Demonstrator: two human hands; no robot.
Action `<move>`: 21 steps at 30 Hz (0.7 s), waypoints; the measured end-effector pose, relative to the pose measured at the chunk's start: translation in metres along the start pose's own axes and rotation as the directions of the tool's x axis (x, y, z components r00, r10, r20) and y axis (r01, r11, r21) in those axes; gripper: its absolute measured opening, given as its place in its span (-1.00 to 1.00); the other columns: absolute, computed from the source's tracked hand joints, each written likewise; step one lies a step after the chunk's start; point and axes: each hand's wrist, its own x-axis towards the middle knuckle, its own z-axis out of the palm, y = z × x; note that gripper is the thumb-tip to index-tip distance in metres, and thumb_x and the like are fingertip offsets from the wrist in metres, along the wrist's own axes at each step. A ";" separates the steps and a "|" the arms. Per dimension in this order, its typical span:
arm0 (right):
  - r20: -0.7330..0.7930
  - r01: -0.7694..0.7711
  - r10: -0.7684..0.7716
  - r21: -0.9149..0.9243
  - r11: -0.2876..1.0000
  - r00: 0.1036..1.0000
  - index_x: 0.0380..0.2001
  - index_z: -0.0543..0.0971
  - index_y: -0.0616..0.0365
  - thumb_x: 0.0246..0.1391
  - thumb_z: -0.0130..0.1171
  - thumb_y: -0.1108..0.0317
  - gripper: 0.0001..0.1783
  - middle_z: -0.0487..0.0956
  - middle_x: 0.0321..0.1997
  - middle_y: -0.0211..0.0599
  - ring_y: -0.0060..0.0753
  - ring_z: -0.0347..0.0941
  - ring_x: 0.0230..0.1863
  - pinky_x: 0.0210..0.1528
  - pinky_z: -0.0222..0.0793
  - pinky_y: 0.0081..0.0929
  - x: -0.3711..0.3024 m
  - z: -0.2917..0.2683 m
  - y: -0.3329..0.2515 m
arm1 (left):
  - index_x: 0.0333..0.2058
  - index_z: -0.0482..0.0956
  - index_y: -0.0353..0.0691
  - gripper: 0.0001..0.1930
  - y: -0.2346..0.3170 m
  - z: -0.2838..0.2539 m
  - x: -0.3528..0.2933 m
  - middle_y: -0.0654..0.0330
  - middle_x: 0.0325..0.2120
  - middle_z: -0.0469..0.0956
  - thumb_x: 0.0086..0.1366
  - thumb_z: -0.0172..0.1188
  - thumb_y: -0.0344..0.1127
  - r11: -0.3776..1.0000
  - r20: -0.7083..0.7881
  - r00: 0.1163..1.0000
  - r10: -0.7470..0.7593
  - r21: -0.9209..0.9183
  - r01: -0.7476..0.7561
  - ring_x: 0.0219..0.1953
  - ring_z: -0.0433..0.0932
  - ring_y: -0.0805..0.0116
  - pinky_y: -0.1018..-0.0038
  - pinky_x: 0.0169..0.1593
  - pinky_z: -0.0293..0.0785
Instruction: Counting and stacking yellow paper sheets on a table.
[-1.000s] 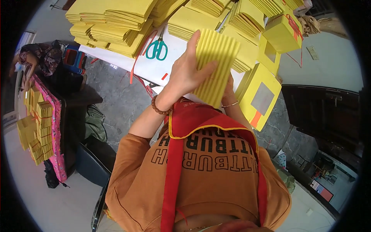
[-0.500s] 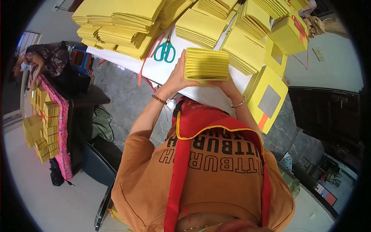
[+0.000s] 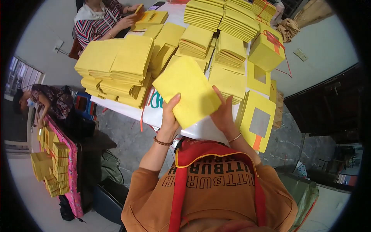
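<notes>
A squared stack of folded yellow paper [image 3: 189, 91] is tilted in front of me, its broad flat face showing. My left hand [image 3: 170, 112] grips its left lower edge, thumb on the face and the other fingers hidden behind. Against the right edge rests my right hand [image 3: 225, 110], its fingers stretched up and apart. Teal-handled scissors [image 3: 155, 99] lie on the white-covered table [image 3: 123, 107] to the left, partly covered by the held stack and my left arm.
Piles of yellow folded paper [image 3: 116, 63] crowd the table. Yellow boxes with grey windows [image 3: 259, 121] stand at right, one tied with red string [image 3: 275, 40]. A striped-sleeved co-worker [image 3: 104, 23] handles yellow pieces at the far side; another person [image 3: 50, 102] bends over a pink-covered table [image 3: 73, 162].
The stack has turned from showing its layered edges to showing its flat face. My right hand has opened along its side. The view has shifted, bringing the striped-sleeved co-worker into sight.
</notes>
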 end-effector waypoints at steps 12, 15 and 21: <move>-0.085 0.073 -0.065 0.100 0.992 0.994 0.00 0.31 0.12 -0.07 0.22 0.29 -0.47 0.44 -0.04 -0.28 -0.33 0.37 0.01 0.04 0.35 -0.37 0.114 0.042 -0.114 | 0.23 -0.10 -0.17 -0.15 0.055 0.058 0.132 0.13 -0.02 0.33 0.11 0.26 -0.08 0.923 -0.075 0.923 0.378 0.104 -0.369 -0.08 0.36 0.29 0.27 -0.08 0.26; -0.011 -0.077 0.078 0.069 0.995 0.997 -0.06 0.38 0.14 -0.08 0.24 0.24 -0.51 0.47 -0.09 -0.28 -0.32 0.41 -0.04 0.00 0.40 -0.35 0.166 0.020 -0.143 | 0.24 -0.13 -0.17 -0.11 0.092 0.070 0.173 0.11 -0.02 0.31 0.08 0.27 -0.09 0.897 -0.073 0.935 0.346 0.317 -0.307 -0.13 0.35 0.31 0.30 -0.15 0.27; 0.037 -0.240 0.238 0.089 0.967 0.971 -0.08 0.42 0.21 -0.04 0.24 0.22 -0.52 0.49 -0.10 -0.18 -0.26 0.45 -0.09 -0.07 0.45 -0.25 0.250 -0.007 -0.163 | -0.11 0.43 -0.20 -0.57 0.102 0.079 0.243 0.30 -0.40 0.48 0.11 0.17 -0.07 0.775 0.005 0.988 0.152 0.620 -0.122 -0.41 0.35 0.55 0.49 -0.32 0.21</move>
